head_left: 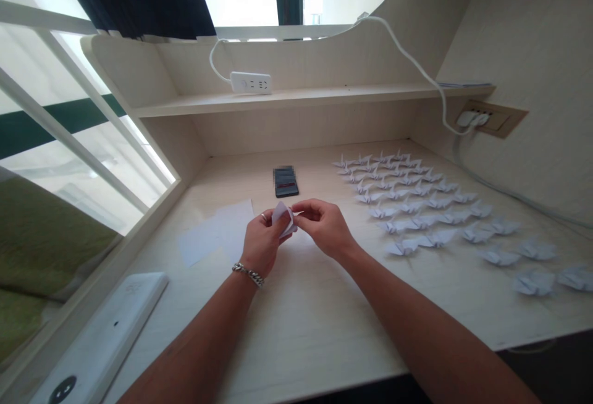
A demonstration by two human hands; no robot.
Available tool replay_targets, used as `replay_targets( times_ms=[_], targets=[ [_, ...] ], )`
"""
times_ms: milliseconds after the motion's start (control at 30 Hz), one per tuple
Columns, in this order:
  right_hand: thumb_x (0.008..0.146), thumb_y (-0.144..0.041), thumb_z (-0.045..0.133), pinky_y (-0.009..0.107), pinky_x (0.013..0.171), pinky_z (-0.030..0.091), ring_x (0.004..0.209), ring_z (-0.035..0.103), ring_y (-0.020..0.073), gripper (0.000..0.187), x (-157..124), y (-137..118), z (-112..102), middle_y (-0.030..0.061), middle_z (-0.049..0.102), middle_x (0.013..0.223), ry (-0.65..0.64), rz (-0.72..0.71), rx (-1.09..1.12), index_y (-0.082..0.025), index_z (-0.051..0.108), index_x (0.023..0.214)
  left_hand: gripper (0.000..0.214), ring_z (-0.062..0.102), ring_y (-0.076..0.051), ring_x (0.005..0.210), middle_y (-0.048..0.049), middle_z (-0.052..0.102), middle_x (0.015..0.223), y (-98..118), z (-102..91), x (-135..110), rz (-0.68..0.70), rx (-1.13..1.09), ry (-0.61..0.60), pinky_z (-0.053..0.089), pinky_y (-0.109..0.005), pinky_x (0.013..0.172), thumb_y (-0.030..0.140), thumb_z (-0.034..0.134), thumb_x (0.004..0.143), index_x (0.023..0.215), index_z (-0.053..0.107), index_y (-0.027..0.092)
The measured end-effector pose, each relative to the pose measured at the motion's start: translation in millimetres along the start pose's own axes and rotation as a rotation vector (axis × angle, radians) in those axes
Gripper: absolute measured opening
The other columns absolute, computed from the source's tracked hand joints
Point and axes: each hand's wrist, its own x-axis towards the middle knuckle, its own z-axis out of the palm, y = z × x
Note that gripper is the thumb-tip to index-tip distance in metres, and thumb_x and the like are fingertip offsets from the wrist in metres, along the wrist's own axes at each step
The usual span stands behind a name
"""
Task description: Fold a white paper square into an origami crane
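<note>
Both hands meet above the middle of the pale wooden desk [324, 330]. My left hand [260, 242], with a ring and a metal bracelet, is closed around a small folded piece of white paper [283, 217]. My right hand [324, 223] pinches the same paper from the right with fingers pressed together. Flat white paper sheets [215, 234] lie on the desk just left of my hands. Rows of several finished white paper cranes [417, 203] cover the desk's right half.
A dark phone [286, 182] lies beyond my hands. A white flat device [106, 336] rests at the front left edge. On the shelf sits a white power strip [251, 83]; its cable [417, 64] runs to a wall socket [482, 118] at right.
</note>
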Motion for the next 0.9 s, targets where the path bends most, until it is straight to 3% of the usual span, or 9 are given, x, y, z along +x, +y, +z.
replay_targets(
  times_ms=[467, 900],
  targets=[
    [0.068, -0.019, 0.071, 0.033, 0.073, 0.056, 0.075, 0.068, 0.0182, 0.024, 3.0, 0.8, -3.7, 0.0073, 0.073, 0.083, -0.049, 0.043, 0.000, -0.014, 0.072, 0.092, 0.042, 0.063, -0.013, 0.068, -0.0038, 0.070, 0.076, -2.6, -0.4, 1.3, -0.014, -0.049, -0.067, 0.051, -0.025, 0.067, 0.036, 0.082, 0.061, 0.091, 0.067, 0.011],
    [0.068, -0.019, 0.072, 0.032, 0.077, 0.055, 0.081, 0.068, 0.0183, 0.028, 1.1, -7.5, -6.8, 0.0059, 0.075, 0.093, -0.114, 0.015, 0.074, -0.017, 0.075, 0.096, 0.038, 0.068, -0.020, 0.081, -0.0063, 0.072, 0.085, 6.5, -6.1, -0.2, 0.065, -0.052, -0.224, 0.053, -0.037, 0.082, 0.026, 0.080, 0.061, 0.095, 0.068, 0.012]
  ],
)
